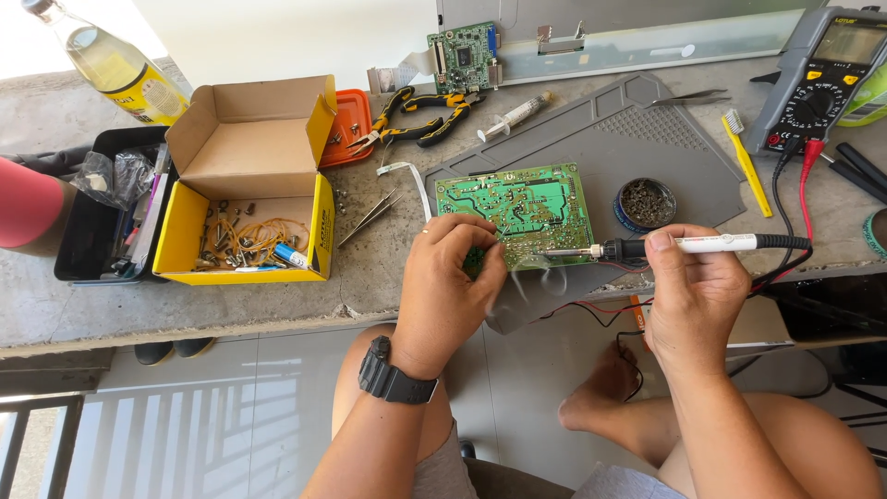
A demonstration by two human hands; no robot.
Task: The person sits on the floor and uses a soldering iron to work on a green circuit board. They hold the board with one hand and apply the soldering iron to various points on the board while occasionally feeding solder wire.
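A green circuit board (517,205) lies solder side up on a grey work mat (637,139). My right hand (693,291) grips a white-handled soldering iron (711,244), whose metal tip touches the board's near edge. My left hand (451,282), a black watch on its wrist, is closed at the board's near left edge, fingers pinched together; what they hold is too small to see. A wisp of smoke hangs below the tip.
A round tin of brass tip-cleaning wool (645,203) sits beside the board. An open yellow cardboard box (245,194) of small parts stands left. Pliers (420,113), tweezers (370,215), a syringe (513,115), a yellow brush (747,162), a multimeter (822,79) and a second small board (462,55) lie around.
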